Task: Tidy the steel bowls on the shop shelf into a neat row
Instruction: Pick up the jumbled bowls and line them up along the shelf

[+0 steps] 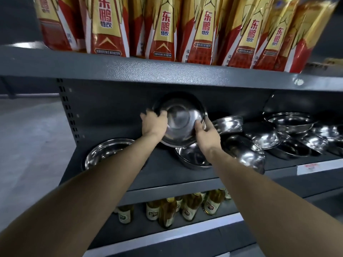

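- Forearms, both bare, reach in from the bottom corners toward the middle shelf, a dark grey metal board.
- Bottom shelf, nearest and lowest: amber glass bottles with pale labels, standing in a loose cluster.
- Middle shelf, front left: one steel bowl sits upright, partly hidden behind the left forearm.
- Front centre: second upright bowl, directly under the lifted one.
- Right of centre: upturned bowl lying dome-up near the shelf edge, just beside the right forearm.
- Far right: jumble of bowls, some upright, some tipped or leaning on each other; no row there. White price tag on the shelf lip below them.
- Held bowl: off the shelf, tilted so its inside faces the camera, up against the shelf back panel, above the centre bowl.
- Left hand: grips the held bowl's left rim, fingers curled over the edge, thumb inside.
- Right hand: grasps the right rim, thumb on the inner wall, fingers wrapped behind.
- Another tipped bowl sits just past the right hand, apart from the held one.
- Top shelf, farthest up: row of red and gold drink packs with Chinese lettering, standing tight side by side across the frame.
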`<state>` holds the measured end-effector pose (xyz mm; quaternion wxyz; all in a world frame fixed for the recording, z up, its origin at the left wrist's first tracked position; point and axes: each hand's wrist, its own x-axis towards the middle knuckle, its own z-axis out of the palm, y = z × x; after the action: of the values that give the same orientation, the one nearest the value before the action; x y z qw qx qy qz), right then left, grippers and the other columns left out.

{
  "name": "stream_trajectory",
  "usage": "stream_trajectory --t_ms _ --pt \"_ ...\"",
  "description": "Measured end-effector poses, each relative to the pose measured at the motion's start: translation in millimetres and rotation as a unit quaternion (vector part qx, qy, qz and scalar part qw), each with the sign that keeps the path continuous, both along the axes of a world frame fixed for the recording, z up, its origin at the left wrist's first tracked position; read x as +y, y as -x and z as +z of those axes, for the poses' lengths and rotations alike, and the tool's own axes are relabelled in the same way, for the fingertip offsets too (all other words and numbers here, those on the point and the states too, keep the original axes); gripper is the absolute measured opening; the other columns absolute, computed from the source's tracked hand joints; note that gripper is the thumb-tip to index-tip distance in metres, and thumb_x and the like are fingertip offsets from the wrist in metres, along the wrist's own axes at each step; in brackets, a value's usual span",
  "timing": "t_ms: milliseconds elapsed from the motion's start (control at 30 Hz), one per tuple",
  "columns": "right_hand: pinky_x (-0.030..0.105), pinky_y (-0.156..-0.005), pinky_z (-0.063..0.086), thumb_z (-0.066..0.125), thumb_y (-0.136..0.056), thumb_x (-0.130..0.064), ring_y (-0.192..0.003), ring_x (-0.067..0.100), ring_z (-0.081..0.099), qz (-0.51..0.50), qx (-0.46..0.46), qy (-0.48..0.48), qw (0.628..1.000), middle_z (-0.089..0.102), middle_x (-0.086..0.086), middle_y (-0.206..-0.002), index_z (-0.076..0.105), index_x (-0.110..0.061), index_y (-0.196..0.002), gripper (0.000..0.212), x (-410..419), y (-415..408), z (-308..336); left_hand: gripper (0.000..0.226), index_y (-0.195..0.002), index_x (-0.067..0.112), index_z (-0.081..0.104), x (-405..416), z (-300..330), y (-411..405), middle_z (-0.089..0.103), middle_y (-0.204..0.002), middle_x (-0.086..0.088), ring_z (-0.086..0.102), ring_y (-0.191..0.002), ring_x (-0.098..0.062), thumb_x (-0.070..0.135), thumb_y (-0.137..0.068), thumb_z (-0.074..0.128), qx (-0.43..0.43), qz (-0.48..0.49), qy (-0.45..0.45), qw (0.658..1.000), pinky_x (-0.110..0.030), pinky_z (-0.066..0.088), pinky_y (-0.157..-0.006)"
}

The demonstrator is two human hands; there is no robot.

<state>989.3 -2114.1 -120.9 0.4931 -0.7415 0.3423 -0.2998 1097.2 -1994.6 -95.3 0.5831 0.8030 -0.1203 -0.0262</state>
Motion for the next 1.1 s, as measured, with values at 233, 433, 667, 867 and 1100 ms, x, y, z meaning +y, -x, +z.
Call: stream_trajectory --t_ms 233,433,667,867,1100 --pt "0.044 -0.111 0.044 0.044 -0.099 -0.03 -0.118 0.019 0.058 0.008 -0.08 -0.109 0.991 0.062 0.0 -0.136 0.04 -0.041 -0.149 0.051 21 27 -11 0.059 -0.13 0.009 0.056 18 -6 8 0.043 -0.145 -0.013 0.053 -0.117 -0.031 0.054 -0.095 0.039 0.086 0.007 0.067 0.994 -0.034 0.037 -0.095" --pt "0.027 -0.095 0.034 0.035 -0.1 -0.057 -0.118 0.013 0.05 0.016 -0.076 -0.088 0.993 0.058 -0.005 -0.134 0.048 -0.032 -0.143 0.051 18 41 -9 0.064 -0.13 0.02 0.056 19 -15 20 0.049 -0.138 -0.009 0.053 -0.104 -0.023 0.067 -0.091 0.039 0.079 0.021 0.081 0.993 -0.031 0.036 -0.101" --pt "0.032 -0.088 0.052 0.028 -0.089 -0.078 -0.101 0.012 0.059 0.02 -0.061 -0.144 0.988 0.06 -0.017 -0.104 0.055 -0.033 -0.137 0.072 3 55 -5 0.049 -0.131 0.013 0.051 9 -18 35 0.055 -0.132 -0.008 0.058 -0.114 -0.024 0.037 -0.088 0.059 0.065 0.006 0.078 0.995 -0.032 0.044 -0.1" --pt "0.023 -0.041 0.05 0.056 -0.095 -0.039 -0.048 0.017 0.063 0.056 -0.048 -0.217 0.973 0.069 0.007 -0.091 0.051 -0.023 -0.139 0.047 -9 50 -4 0.074 -0.152 0.011 0.028 9 -29 50 0.041 -0.149 -0.009 0.046 -0.132 -0.025 0.023 -0.087 0.062 0.015 -0.022 -0.026 0.999 -0.026 0.033 -0.106" --pt "0.024 -0.045 0.056 0.056 -0.094 -0.012 -0.059 0.025 0.074 0.016 -0.073 -0.346 0.935 0.068 0.01 -0.091 0.056 -0.021 -0.088 0.011 -20 50 -8 0.085 -0.155 0.006 0.016 14 -38 59 0.029 -0.157 -0.013 0.034 -0.142 -0.028 0.043 -0.092 0.059 -0.056 -0.057 -0.16 0.984 -0.03 0.03 -0.111"
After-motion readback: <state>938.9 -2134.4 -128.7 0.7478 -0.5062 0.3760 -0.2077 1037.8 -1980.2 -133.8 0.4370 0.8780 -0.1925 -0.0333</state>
